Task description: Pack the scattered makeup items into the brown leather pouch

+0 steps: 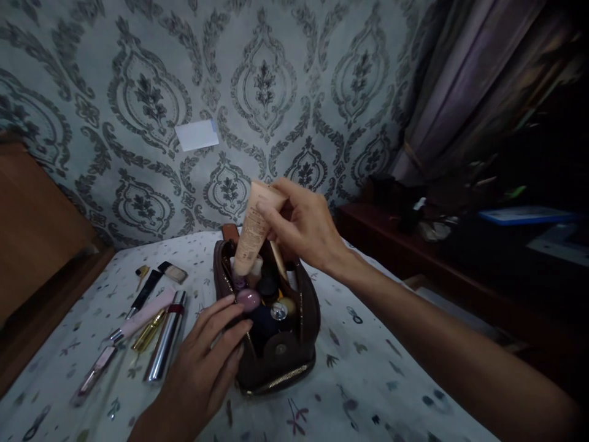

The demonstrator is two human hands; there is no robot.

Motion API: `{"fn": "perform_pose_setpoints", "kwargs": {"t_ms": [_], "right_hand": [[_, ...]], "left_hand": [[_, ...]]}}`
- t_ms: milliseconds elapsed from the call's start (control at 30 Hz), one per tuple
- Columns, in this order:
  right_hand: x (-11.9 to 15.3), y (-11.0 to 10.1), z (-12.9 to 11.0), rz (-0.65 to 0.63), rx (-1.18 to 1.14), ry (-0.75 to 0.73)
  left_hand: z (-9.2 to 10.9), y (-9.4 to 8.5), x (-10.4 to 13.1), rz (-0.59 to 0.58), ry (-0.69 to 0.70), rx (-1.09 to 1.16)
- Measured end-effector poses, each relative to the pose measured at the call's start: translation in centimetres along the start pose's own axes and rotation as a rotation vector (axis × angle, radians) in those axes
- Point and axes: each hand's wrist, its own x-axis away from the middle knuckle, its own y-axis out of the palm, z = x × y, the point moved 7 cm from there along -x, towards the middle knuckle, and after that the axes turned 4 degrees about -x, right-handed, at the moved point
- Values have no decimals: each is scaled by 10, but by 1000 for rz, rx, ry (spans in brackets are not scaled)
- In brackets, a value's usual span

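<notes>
A beige tube (254,230) is pinched at its wide end by my right hand (306,224). It tilts over the back of an open dark brown zip bag (280,350), its lower end at the bag's mouth. My left hand (209,356) rests against the bag's left edge with fingers spread, holding nothing. Inside the bag lie a pink round item (248,299), a clear-topped item (278,311) and several others partly in shadow.
Left of the bag on the patterned sheet lie a silver tube (166,337), a pink tube (150,313), a gold vial (148,331) and several small cosmetics. A wooden board (41,227) stands at left; dark red furniture (377,245) is at right.
</notes>
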Motion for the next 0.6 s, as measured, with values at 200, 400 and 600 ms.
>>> {"fn": "perform_pose_setpoints", "kwargs": {"t_ms": [200,400,600], "right_hand": [[19,26,-6,-181,-34,-11],[30,41,0,-228,-35,-10],[22,22,-1,-83,-56,-5]], "left_hand": [[-1,1,1,-15,4,-9],[-1,2,1,-20,25,-41],[-1,2,-1,-14,24,-45]]}}
